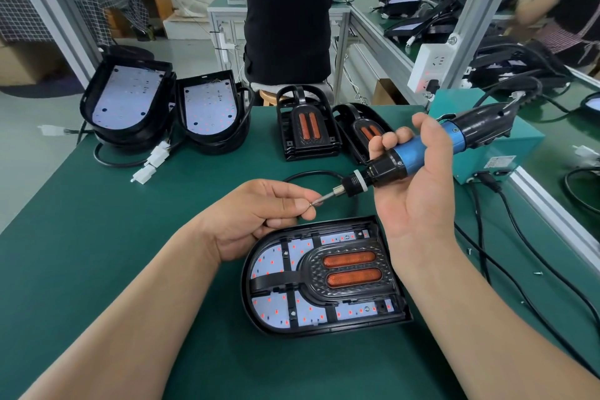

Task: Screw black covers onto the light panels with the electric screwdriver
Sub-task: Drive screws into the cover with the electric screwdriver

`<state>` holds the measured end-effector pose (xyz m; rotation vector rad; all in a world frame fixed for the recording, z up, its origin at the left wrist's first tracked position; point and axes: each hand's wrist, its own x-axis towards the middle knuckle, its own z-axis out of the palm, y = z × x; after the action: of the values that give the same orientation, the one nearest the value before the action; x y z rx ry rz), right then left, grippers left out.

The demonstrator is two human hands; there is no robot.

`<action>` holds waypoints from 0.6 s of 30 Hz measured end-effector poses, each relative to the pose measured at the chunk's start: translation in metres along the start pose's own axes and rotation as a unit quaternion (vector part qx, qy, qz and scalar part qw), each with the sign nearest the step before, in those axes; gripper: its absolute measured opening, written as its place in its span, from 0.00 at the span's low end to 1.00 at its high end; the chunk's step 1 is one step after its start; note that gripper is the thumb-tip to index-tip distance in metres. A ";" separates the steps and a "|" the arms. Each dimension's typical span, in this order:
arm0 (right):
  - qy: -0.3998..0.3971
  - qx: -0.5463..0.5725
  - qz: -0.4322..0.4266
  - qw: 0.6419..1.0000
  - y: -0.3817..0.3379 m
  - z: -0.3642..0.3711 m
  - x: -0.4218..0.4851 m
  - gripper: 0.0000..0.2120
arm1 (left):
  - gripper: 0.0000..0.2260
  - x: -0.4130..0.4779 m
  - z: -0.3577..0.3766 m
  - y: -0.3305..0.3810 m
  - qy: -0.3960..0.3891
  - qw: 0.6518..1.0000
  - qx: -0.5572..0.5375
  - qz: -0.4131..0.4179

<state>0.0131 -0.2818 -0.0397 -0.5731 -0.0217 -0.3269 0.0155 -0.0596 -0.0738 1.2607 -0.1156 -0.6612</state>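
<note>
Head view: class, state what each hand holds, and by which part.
The right hand grips the electric screwdriver round its blue barrel. The left hand pinches a small screw with its fingers at the tip of the bit.

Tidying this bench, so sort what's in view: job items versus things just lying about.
Job: electric screwdriver in right hand; screw pinched by left hand; covered light panel; stacked black covers; bare panels.
Lying about: white socket strip; wooden stool; loose screws.
</note>
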 end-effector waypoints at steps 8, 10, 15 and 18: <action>0.001 -0.008 0.003 1.000 0.001 -0.001 0.001 0.06 | 0.09 0.000 0.001 0.001 -0.005 1.000 0.009 -0.002; -0.001 -0.012 0.003 1.000 0.002 0.000 0.001 0.06 | 0.09 -0.001 0.001 0.001 -0.003 1.000 0.013 -0.003; -0.012 -0.025 0.002 1.000 0.002 0.001 0.000 0.07 | 0.08 -0.001 0.003 0.002 0.006 1.000 0.022 -0.002; -0.010 -0.028 0.000 1.000 0.002 0.001 0.000 0.09 | 0.08 0.000 0.005 0.002 0.015 1.000 0.021 0.001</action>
<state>0.0135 -0.2798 -0.0403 -0.6322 -0.0328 -0.3226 0.0141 -0.0632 -0.0701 1.3105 -0.1054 -0.6411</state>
